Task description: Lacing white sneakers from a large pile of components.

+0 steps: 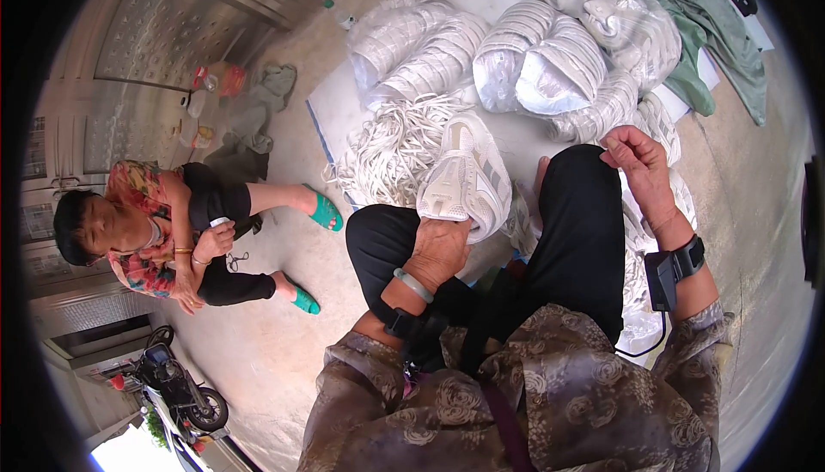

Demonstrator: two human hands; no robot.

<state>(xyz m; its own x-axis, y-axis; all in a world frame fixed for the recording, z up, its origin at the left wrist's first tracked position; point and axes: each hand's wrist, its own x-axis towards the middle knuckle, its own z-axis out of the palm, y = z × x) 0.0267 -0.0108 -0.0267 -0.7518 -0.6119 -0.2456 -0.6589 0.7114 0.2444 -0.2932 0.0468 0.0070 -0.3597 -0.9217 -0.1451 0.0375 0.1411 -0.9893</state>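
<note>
My left hand (441,250) is closed on the heel end of a white and grey sneaker upper (464,180), in front of my left knee. The upper's toe points away from me and its lacing area faces up. Beyond my right knee, my right hand (643,167) is raised with thumb and fingers pinched together. Whatever it may hold is too small to make out. A loose heap of white shoelaces (391,150) lies just left of the upper.
Bundles of nested white shoe uppers (430,47) in clear plastic lie on a white sheet (335,107). Green cloth (687,51) is at the far right. To the left sits a person (176,240) in green slippers. A motorcycle (176,382) stands lower left.
</note>
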